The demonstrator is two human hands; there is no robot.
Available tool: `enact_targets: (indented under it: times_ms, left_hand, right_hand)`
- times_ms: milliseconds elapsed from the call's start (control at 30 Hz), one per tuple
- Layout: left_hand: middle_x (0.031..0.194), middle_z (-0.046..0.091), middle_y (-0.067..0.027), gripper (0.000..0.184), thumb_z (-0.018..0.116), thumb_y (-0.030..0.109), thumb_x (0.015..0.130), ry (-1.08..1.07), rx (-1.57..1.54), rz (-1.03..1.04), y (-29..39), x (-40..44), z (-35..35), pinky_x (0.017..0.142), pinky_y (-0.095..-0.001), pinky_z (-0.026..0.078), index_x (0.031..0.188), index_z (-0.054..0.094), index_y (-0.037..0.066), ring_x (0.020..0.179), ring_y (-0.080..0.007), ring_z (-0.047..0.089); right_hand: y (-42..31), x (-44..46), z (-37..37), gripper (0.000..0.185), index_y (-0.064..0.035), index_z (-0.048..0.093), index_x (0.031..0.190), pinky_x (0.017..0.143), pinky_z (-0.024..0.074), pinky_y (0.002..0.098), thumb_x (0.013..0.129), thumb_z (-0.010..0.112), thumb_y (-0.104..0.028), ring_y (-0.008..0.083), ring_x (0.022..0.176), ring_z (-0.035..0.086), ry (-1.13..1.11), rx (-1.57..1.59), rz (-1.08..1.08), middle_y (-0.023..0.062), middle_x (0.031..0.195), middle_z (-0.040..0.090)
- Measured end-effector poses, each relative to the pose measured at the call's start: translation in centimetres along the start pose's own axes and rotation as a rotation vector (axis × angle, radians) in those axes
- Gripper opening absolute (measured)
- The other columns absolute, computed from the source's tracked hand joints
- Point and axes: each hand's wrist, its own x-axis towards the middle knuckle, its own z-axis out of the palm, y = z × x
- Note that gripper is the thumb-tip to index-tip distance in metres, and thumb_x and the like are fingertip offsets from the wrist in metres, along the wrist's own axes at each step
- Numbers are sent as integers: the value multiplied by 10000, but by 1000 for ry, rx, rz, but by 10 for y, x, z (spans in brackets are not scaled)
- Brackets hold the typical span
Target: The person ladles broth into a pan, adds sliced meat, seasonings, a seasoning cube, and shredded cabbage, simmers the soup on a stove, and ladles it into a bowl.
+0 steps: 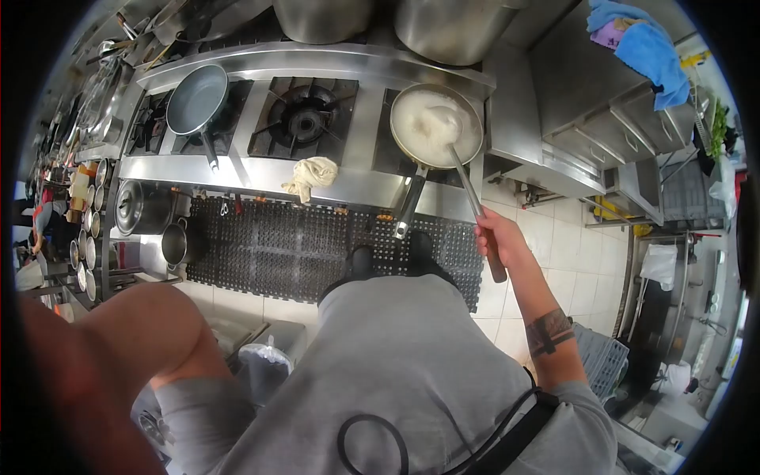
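Note:
My right hand (500, 239) is wrapped around the brown grip of a long-handled metal ladle (465, 178). The ladle's rounded head, coated white, dips into a creamy, foamy liquid (427, 131) in a frying pan (396, 142). This pan sits on the right burner, its dark handle (410, 202) pointing toward me; neither hand touches that handle. My left arm (146, 324) is bent and raised close to the camera at the lower left, blurred toward the edge. Its hand and fingers do not show.
Left on the stove is a grey frying pan (196, 101), beside a bare burner (306, 123). A crumpled cloth (311, 176) lies on the front ledge. Large pots (451, 32) stand behind. A rubber mat (269, 245) covers the floor; a metal counter (518, 127) adjoins the right side.

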Motion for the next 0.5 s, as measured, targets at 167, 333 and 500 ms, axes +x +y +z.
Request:
enact_targets:
  times_ms: [167,333,500]
  left_hand:
    - [982,748,-147,219,654,158,928,-5,18,6,1,2,8,939,-429,548,983,723,-42,958,-310,699]
    - [985,748,-147,223,655,163,932,2,14,-15,0,7,41,940,-427,547,989,723,-42,960,-306,698]
    - [987,749,-147,228,655,167,936,-10,24,-32,8,26,83,942,-424,546,994,724,-42,961,-303,698]
  right_hand:
    - [-11,-24,-6,552,-206,523,1531,420,406,294,996,602,-94,100,497,481,134,-306,-178,-4,728,530]
    - [-28,-34,-29,610,-187,516,1549,410,406,277,965,657,-83,92,483,499,276,-458,-349,22,757,560]
    - [-46,-31,-59,602,-182,518,1548,414,404,267,968,638,-80,78,486,474,326,-573,-431,5,748,546]
